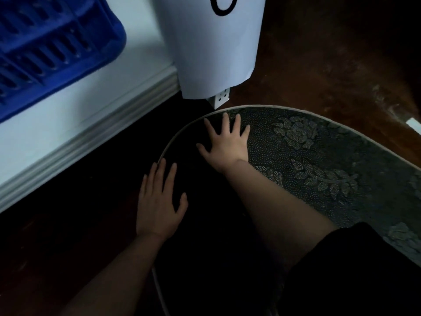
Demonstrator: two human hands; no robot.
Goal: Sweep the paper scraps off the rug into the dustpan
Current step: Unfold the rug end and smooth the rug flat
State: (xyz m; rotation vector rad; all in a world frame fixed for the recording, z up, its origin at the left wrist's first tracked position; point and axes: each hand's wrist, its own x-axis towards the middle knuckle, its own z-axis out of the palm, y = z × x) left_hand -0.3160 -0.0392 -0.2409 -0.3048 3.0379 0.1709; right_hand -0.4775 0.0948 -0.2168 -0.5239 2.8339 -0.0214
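Note:
An oval grey rug with a pale floral pattern and a light border lies on the dark floor. My right hand rests flat on the rug near its far left end, fingers spread. My left hand lies flat at the rug's left edge, fingers straight. Neither hand holds anything. A small white scrap lies on the floor beyond the rug at the far right. No dustpan or brush is in view. The near part of the rug is in deep shadow.
A white baseboard runs along the wall on the left. A blue slatted plastic basket sits at the top left. A white paper sheet hangs over a wall outlet. Dark brown floor spreads to the right.

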